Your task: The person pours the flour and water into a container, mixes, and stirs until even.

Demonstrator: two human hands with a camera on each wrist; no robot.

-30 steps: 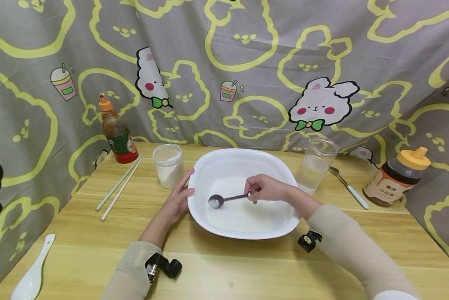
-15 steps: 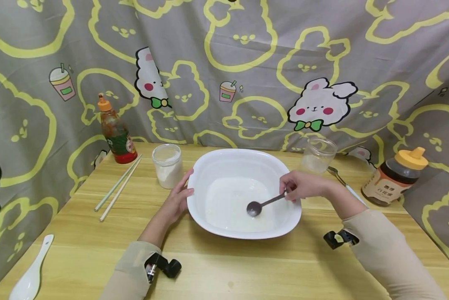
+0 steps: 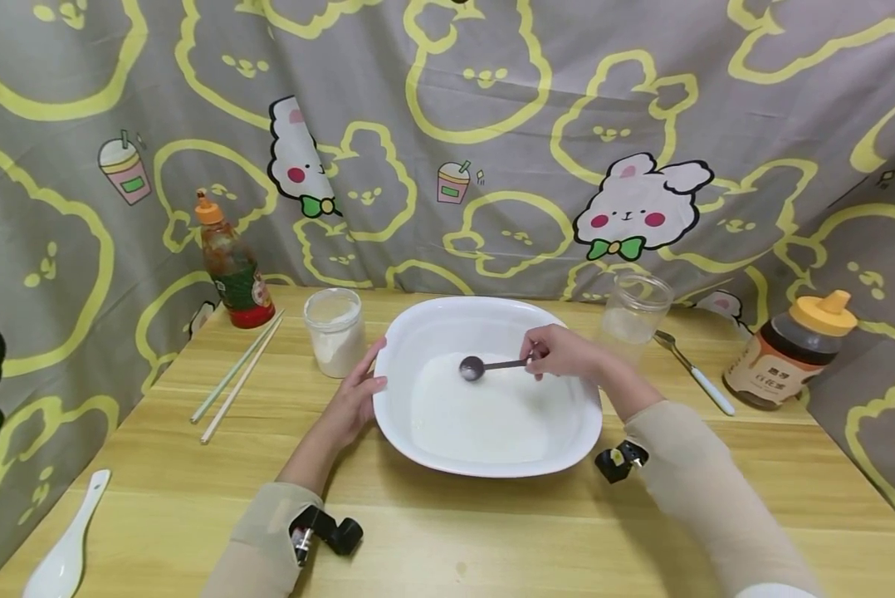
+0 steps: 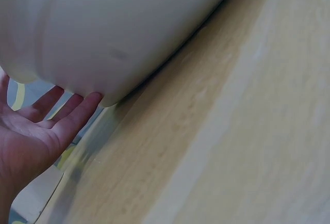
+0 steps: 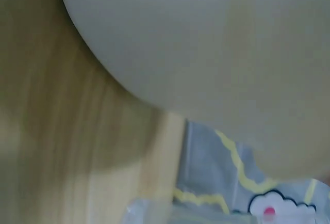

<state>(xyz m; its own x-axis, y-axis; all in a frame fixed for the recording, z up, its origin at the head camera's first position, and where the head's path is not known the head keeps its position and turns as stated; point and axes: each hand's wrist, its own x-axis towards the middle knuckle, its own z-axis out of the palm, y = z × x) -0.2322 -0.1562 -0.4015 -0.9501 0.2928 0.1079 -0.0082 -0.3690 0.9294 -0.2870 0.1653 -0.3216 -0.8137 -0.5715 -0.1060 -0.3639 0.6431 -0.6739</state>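
A white basin (image 3: 485, 469) holds a milky white liquid. My right hand (image 3: 555, 350) pinches the handle of a dark measuring spoon (image 3: 472, 368), its round bowl over the liquid toward the basin's far side. My left hand (image 3: 356, 399) steadies the basin at its left rim; in the left wrist view, fairly straight fingers (image 4: 77, 115) touch the outside wall. The right wrist view is mostly filled by the basin's outer wall (image 5: 170, 43), and the spoon is out of sight there.
Behind my left hand stands a jar of white powder (image 3: 335, 336), with chopsticks (image 3: 240, 378) and a red sauce bottle (image 3: 237, 274) farther left. A clear jar (image 3: 634, 311), a blue-handled utensil (image 3: 697, 375) and a honey bottle (image 3: 787, 353) stand right. A white spoon (image 3: 66, 544) lies front left.
My right hand has swept the measuring spoon rightward through the basin, then back left and toward the far side. The left hand has stayed at the basin's rim.
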